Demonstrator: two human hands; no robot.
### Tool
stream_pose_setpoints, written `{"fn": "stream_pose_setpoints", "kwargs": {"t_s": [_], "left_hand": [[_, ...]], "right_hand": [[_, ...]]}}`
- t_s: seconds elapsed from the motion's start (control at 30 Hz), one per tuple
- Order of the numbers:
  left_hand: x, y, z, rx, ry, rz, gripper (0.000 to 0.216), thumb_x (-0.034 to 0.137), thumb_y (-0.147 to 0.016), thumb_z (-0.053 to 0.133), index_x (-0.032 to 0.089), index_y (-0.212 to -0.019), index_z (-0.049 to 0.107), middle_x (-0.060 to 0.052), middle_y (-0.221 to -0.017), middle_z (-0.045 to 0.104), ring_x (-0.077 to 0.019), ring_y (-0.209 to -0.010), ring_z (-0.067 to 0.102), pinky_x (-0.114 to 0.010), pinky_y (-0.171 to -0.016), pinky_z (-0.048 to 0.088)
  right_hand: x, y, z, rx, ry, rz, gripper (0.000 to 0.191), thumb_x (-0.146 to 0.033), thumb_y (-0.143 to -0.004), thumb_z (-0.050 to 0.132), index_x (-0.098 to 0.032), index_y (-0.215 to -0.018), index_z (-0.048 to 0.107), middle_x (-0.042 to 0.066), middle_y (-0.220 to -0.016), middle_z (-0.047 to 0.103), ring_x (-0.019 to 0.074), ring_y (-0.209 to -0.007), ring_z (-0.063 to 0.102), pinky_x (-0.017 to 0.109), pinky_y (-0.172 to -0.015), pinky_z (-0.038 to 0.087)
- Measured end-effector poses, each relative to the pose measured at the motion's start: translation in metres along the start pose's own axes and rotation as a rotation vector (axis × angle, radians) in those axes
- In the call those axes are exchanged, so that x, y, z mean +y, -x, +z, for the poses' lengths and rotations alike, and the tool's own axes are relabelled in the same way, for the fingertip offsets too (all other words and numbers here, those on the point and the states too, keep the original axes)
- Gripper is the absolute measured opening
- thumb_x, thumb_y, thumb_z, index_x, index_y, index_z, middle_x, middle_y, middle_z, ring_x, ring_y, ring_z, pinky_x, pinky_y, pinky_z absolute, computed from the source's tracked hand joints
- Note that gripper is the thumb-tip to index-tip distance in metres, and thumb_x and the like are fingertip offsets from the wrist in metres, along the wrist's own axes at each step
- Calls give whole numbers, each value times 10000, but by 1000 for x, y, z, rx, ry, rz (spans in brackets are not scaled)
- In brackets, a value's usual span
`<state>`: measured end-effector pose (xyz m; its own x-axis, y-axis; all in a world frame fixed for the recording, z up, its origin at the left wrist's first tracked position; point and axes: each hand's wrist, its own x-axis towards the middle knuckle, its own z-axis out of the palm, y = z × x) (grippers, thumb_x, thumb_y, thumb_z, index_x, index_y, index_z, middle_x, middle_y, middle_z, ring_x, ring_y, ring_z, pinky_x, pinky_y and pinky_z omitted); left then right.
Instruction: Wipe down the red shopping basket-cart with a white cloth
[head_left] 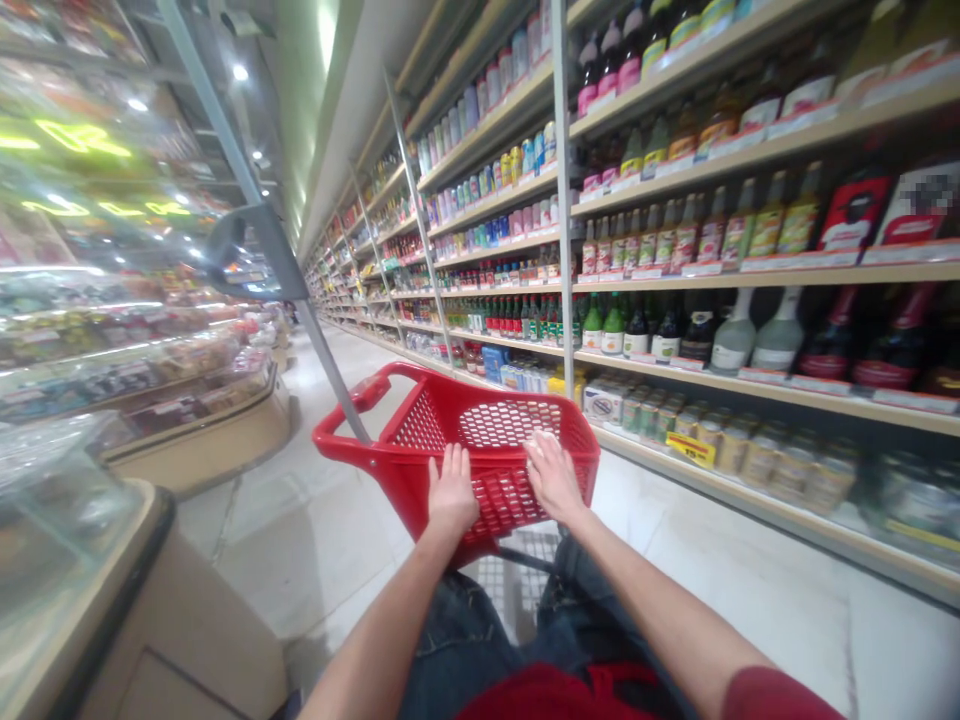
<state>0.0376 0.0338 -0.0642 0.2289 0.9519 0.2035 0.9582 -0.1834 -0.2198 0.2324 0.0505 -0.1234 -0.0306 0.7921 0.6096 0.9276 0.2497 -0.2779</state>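
Note:
A red plastic rolling shopping basket (420, 480) with holed sides stands on the floor in front of my legs. Its long grey pull handle (259, 250) is raised and slants up to the left. My left hand (453, 490) lies at the near wall of the basket, fingers stretched out over the rim, with nothing in it. At the rim further right, my right hand (555, 475) has its fingers bent around a small whitish thing (541, 440), too blurred to name. The basket's bottom is mostly hidden behind its near wall.
Shelves (750, 275) of bottles and cans line the right side, with a yellow price tag (691, 450) low down. On the left are a display counter (210, 610) and a blurred food display (202, 430). A pale tiled aisle (300, 360) runs ahead between them.

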Motion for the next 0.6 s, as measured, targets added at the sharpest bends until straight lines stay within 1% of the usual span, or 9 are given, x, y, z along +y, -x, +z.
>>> {"fn": "stream_pose_setpoints", "kwargs": {"t_s": [0.07, 0.13, 0.2, 0.3, 0.37, 0.43, 0.5, 0.6], "left_hand": [[1, 0, -1, -2, -10, 15, 708, 226, -728, 409, 68, -1392, 225, -125, -1481, 164, -253, -1376, 98, -505, -1096, 97], [2, 0, -1, -5, -22, 31, 705, 227, -733, 401, 52, -1392, 218, -128, -1481, 160, -255, -1376, 98, -506, -1097, 96], [4, 0, -1, -5, -31, 41, 698, 230, -743, 395, 50, -1393, 213, -129, -1481, 158, -253, -1376, 99, -508, -1097, 96], [6, 0, -3, 5, -23, 37, 675, 231, -757, 392, 70, -1392, 228, -126, -1480, 173, -251, -1374, 112, -506, -1098, 97], [10, -2, -4, 15, -2, 14, 660, 227, -757, 396, 60, -1380, 257, -143, -1471, 205, -261, -1369, 135, -512, -1096, 97], [18, -3, -4, 44, 42, -3, 647, 227, -752, 405, 52, -1365, 289, -157, -1456, 247, -270, -1361, 170, -527, -1093, 97], [33, -6, -4, 110, 111, 24, 637, 240, -751, 416, 71, -1356, 311, -147, -1446, 279, -266, -1351, 206, -542, -1089, 104], [62, -12, -1, 258, 208, 183, 613, 253, -771, 407, 109, -1358, 310, -110, -1441, 308, -239, -1348, 221, -533, -1097, 107]], "right_hand": [[-3, -5, 0, -58, -14, -55, 410, -208, -884, 332, -238, -1272, 460, 58, -1415, 358, 226, -1313, 262, 487, -1013, 268], [7, -7, -4, -83, -5, -24, 412, -196, -891, 316, -255, -1276, 453, 52, -1407, 373, 225, -1303, 286, 528, -1017, 236], [26, -5, -8, -62, 19, 80, 414, -188, -887, 323, -255, -1274, 453, 60, -1399, 386, 231, -1293, 304, 552, -1014, 218], [54, 1, -13, 24, 42, 273, 422, -166, -872, 327, -213, -1269, 463, 93, -1391, 391, 246, -1282, 319, 548, -998, 248], [59, 3, -13, 69, 10, 289, 428, -153, -867, 314, -171, -1267, 464, 114, -1369, 415, 239, -1274, 333, 516, -1001, 271], [52, 1, -9, 102, -59, 228, 438, -149, -861, 311, -139, -1275, 451, 126, -1347, 441, 223, -1264, 353, 469, -1009, 290], [36, -4, -4, 132, -140, 161, 469, -144, -847, 321, -123, -1308, 406, 131, -1348, 439, 207, -1258, 367, 431, -1013, 305], [13, -10, 1, 114, -238, 117, 537, -141, -832, 320, -135, -1369, 305, 128, -1371, 412, 200, -1272, 359, 439, -1026, 290]]}}
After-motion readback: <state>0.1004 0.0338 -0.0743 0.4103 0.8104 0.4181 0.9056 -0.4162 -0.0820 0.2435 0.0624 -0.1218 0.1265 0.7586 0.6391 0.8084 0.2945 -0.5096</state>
